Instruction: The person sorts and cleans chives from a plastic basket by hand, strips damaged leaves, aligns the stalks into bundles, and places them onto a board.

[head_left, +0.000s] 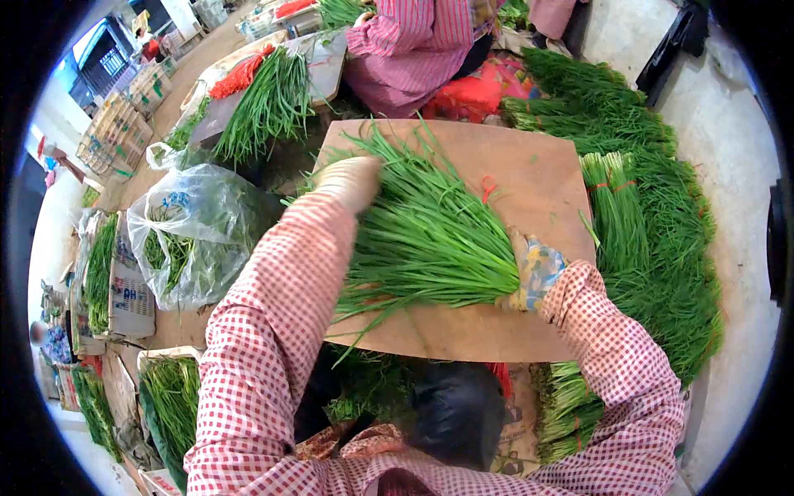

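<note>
A loose bunch of long green garlic chives lies fanned out across a brown board. My right hand, in a patterned glove, is closed round the gathered stem ends at the board's right side. My left hand, in a pale glove, is over the leafy ends at the far left of the bunch. Motion smears it and its fingers are hidden, so I cannot tell whether it grips any leaves. A red tie lies on the board just beyond the bunch.
Tied chive bundles and heaped chives line the right side. A clear plastic bag with greens stands at left, near crates. Across from me, a person in a striped pink top sits by another board.
</note>
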A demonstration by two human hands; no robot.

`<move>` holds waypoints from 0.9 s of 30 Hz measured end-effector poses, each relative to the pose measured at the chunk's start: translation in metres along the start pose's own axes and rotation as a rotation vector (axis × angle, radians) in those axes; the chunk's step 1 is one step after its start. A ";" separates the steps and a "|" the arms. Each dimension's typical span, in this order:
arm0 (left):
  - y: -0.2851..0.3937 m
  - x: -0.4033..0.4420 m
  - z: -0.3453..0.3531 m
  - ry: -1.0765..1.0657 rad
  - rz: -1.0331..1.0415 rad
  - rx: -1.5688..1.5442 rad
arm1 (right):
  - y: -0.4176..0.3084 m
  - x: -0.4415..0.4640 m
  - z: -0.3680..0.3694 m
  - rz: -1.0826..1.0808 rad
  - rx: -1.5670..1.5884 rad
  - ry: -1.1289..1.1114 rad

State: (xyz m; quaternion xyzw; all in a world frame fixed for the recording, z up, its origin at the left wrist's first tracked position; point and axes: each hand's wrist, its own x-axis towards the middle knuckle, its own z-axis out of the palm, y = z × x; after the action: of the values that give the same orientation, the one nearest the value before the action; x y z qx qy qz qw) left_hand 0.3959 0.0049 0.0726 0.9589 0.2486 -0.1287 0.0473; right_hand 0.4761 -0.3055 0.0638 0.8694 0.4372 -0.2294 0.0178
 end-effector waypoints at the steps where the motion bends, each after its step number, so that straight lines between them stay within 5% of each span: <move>1: -0.053 0.018 0.030 0.088 -0.099 -0.088 | 0.001 0.001 0.000 -0.014 -0.029 0.026; 5: -0.122 -0.046 0.002 0.077 -0.554 -0.024 | 0.000 0.005 -0.003 0.000 -0.008 0.006; 7: -0.123 -0.049 -0.021 0.235 -0.531 0.040 | -0.001 0.010 -0.011 0.003 -0.015 -0.088; 9: -0.096 -0.040 -0.040 0.368 -0.228 0.036 | 0.001 0.016 -0.019 -0.006 0.002 -0.114; 11: -0.034 -0.033 -0.044 0.465 0.232 -0.305 | 0.007 0.019 -0.019 -0.159 0.103 -0.126; 13: 0.040 -0.025 -0.036 0.408 0.770 -0.352 | 0.004 0.011 -0.019 -0.138 0.118 -0.075; 15: 0.098 -0.030 -0.026 0.081 0.986 -0.561 | 0.009 0.013 -0.011 -0.118 0.143 -0.034; 21: 0.143 -0.017 0.009 -0.258 0.849 -0.069 | -0.004 0.004 -0.016 -0.013 -0.003 -0.097; 23: 0.143 -0.039 -0.001 -0.315 0.615 -0.007 | -0.003 0.000 -0.006 -0.030 -0.026 -0.020; 27: 0.128 -0.089 0.031 0.065 0.604 0.024 | -0.005 -0.014 0.015 -0.123 -0.100 0.111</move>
State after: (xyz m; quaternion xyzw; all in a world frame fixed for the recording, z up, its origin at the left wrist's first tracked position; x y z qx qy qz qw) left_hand 0.3763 -0.1528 0.0704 0.9935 -0.0479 -0.0810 0.0639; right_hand 0.4596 -0.3163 0.0570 0.8503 0.5010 -0.1595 0.0231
